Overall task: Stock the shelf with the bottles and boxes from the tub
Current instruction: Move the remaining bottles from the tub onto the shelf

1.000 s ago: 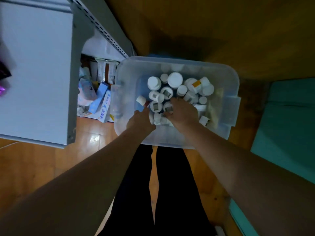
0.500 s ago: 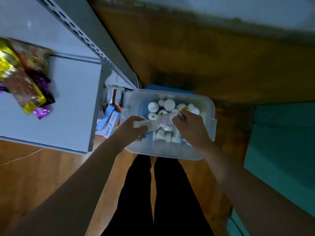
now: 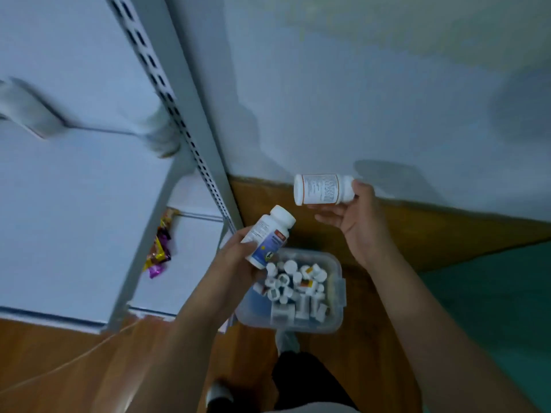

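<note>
My left hand [image 3: 238, 257] grips a white bottle with a blue label [image 3: 268, 236], tilted with its cap up and to the right. My right hand [image 3: 357, 216] holds a second white bottle with an orange-edged label [image 3: 322, 189] by its cap end, lying sideways. Both bottles are raised above the clear plastic tub [image 3: 337, 308] on the floor, which holds several white bottles [image 3: 289, 284]. The grey metal shelf unit [image 3: 89, 174] stands to the left, its slotted upright [image 3: 179, 126] running diagonally.
Colourful snack packets [image 3: 158, 248] lie on a lower shelf board. A pale wall with a wood-toned skirting [image 3: 417, 231] is behind the tub. A teal mat [image 3: 507, 293] covers the floor at right. My legs and feet [image 3: 286, 341] are below the tub.
Both hands have lifted out of the tub, each with a bottle. The view has tilted up towards the shelf and wall.
</note>
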{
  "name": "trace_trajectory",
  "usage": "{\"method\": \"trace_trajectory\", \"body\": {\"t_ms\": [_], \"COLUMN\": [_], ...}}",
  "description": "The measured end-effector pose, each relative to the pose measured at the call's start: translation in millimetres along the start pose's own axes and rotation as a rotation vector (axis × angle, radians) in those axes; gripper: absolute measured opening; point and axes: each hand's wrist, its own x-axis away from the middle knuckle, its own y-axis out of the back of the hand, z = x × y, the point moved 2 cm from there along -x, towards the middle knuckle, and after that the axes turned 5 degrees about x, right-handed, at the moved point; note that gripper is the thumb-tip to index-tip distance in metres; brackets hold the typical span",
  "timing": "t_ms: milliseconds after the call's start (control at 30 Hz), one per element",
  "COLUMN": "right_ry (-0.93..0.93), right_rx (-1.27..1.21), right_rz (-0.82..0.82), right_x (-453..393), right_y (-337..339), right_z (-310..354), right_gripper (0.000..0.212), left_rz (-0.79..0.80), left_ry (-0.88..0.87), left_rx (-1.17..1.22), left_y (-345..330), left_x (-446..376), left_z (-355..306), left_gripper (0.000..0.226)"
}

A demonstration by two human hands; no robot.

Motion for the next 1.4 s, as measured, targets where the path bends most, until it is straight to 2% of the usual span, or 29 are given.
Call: {"method": "trace_trajectory", "body": {"t_ms": [67, 100, 167, 267, 367, 500, 567, 667, 767, 867, 1067, 1300, 1400], "right_ry": [0.082, 0.110, 0.145, 0.175, 0.164, 0.136, 0.117, 0.104, 0.130, 0.180, 0.277, 0.444, 0.530], "right_rx": [-0.055, -0.072, -0.097, -0.104, -0.110, -0.098, -0.073, -0.034, 0.011, 0.108, 0.305, 0.432, 0.511], "right_rz": [-0.016, -0.020, -0.008, 0.085, 0.189, 0.364, 0.430, 0.485, 0.516, 0.485, 0.330, 0.102, -0.046], "right_x": [23.9, 36.5, 62.3, 101.3, 141.0, 182.4, 198.4, 216.4, 227.0, 227.2, 199.9, 129.1, 94.5], "right_y": [-24.0, -37.7, -68.9, -124.3, -181.3, -251.2, -281.5, -322.3, -357.4, -384.2, -426.3, -465.9, -478.2], "right_z": [28.0, 38.4, 52.0, 56.9, 44.3, 16.1, 2.1, -16.2, -31.1, -42.2, -50.8, -55.4, -54.1], "right_gripper": [0.031, 0.031, 0.032, 0.046, 0.051, 0.063, 0.060, 0.050, 0.045, 0.039, 0.017, 0.013, 0.024], "left_rz": [0.089, 0.141, 0.216, 0.217, 0.155, 0.040, -0.042, -0.197, -0.337, -0.406, -0.427, -0.390, -0.348], "left_ry": [-0.084, -0.122, -0.193, -0.301, -0.401, -0.480, -0.512, -0.580, -0.636, -0.655, -0.667, -0.671, -0.642], "left_rx": [0.063, 0.095, 0.133, 0.055, -0.040, -0.059, -0.039, -0.029, -0.020, -0.032, -0.147, -0.425, -0.526], "left_y": [-4.0, -4.6, -0.2, 20.9, 57.0, 111.4, 138.0, 177.2, 215.9, 245.4, 289.9, 342.3, 362.4], "left_x": [24.5, 38.2, 68.1, 114.9, 162.5, 221.1, 245.3, 275.1, 296.3, 306.2, 286.2, 230.0, 210.8], "left_z": [-28.1, -41.6, -65.0, -91.0, -107.4, -123.9, -129.7, -134.1, -135.1, -138.1, -169.9, -254.1, -283.3], "left_gripper": [0.099, 0.106, 0.104, 0.093, 0.073, 0.071, 0.060, 0.032, 0.038, 0.040, 0.036, 0.030, 0.028]}}
